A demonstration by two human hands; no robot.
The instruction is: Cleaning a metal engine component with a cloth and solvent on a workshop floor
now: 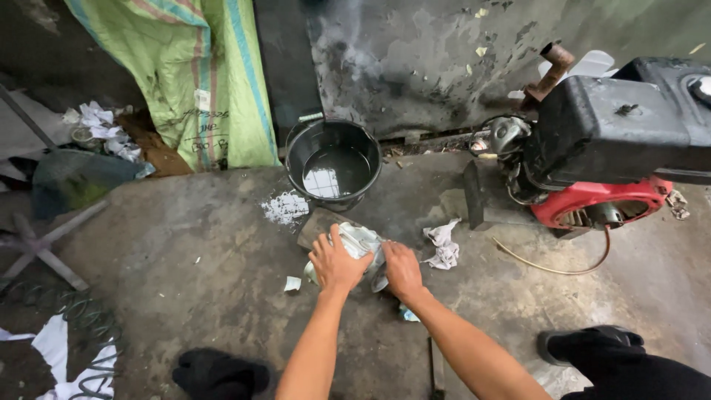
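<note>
You're crouched over a stained concrete floor [185, 267] beneath a peeling, sooty grey wall [444, 52]. A striped green sack [200, 74] leans against it in dull, even daylight.

Your left hand [337, 261] and right hand [402, 270] press down together on a silvery metal part [361, 241] on the stained concrete floor [185, 274]. Just beyond sits a black bucket [333, 163] holding dark liquid; a crumpled rag [443, 244] lies beside your right hand, near a red-and-black engine [600, 148].
</note>
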